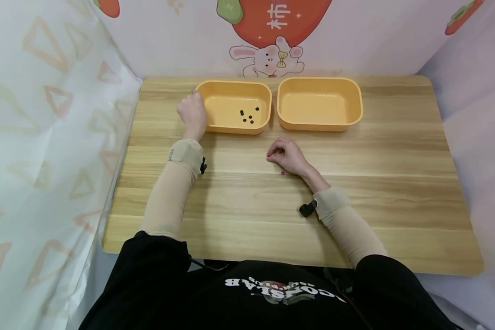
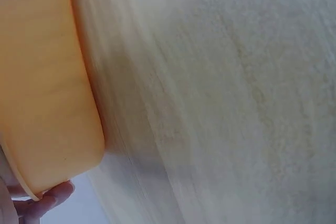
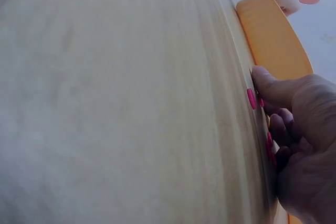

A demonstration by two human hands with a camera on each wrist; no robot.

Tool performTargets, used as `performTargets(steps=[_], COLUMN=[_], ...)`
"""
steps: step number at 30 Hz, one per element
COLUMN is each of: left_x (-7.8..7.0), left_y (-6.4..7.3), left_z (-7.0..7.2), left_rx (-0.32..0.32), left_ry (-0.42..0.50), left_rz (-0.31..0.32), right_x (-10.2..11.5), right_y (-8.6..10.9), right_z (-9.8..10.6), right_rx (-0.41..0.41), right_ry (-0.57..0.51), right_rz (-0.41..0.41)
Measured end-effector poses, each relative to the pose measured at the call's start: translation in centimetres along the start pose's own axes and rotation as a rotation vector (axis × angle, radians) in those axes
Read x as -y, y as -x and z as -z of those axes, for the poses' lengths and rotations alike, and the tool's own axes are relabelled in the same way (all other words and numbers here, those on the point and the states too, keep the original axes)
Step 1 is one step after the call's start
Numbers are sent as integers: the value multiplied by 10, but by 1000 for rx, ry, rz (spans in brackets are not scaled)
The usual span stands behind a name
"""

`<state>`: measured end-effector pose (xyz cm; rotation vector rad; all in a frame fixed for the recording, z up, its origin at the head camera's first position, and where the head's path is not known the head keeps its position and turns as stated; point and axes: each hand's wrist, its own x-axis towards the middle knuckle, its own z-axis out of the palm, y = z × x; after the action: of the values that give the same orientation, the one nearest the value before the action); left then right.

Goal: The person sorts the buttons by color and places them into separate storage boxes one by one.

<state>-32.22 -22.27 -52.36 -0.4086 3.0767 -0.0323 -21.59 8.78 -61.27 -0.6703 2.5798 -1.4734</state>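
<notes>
My left hand (image 1: 192, 114) grips the left end of a yellow-orange plastic tub (image 1: 235, 129). In the left wrist view its fingers (image 2: 64, 191) are curled under the tub's rim. Several small black pieces (image 1: 242, 112) lie inside that tub, toward the right. My right hand (image 1: 288, 156) is low at the tabletop in front of the tubs, thumb and forefinger brought together. Whether a piece sits between those fingertips is hidden. A small round pink piece (image 1: 282, 173) lies beside this hand. More pink pieces (image 3: 270, 145) show by its fingers in the right wrist view.
A second yellow-orange tub (image 1: 319, 127) stands right of the first, with no pieces visible in it. Both are at the back of the wooden table (image 1: 404, 183), near a printed backdrop (image 1: 375, 36). A patterned white cloth (image 1: 45, 137) hangs along the left.
</notes>
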Motion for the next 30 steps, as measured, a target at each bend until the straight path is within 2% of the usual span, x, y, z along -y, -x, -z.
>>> performTargets(steps=[5, 7, 11, 16, 22, 26, 30], left_x=[12, 15, 17, 15, 14, 13, 13], left_y=[-4, -7, -11, -12, -6, -1, 3], left_z=[5, 8, 14, 17, 14, 11, 8], left_rx=[-17, 1, 61, 76, 46, -2, -35], left_ry=[337, 412, 425, 424, 407, 380, 394], left_rz=[108, 129, 147, 149, 126, 99, 83], right_x=[1, 0, -2, -1, -3, -2, 0], right_y=[4, 5, 4, 5, 7, 9, 12], right_z=[-3, -3, 1, 15, 16, 12, 9], right_rx=[-22, -33, -16, 48, 66, 48, 19], right_ry=[-26, -21, -4, -49, -39, -19, 3], right_rz=[-36, -45, -18, 3, 1, -8, -19])
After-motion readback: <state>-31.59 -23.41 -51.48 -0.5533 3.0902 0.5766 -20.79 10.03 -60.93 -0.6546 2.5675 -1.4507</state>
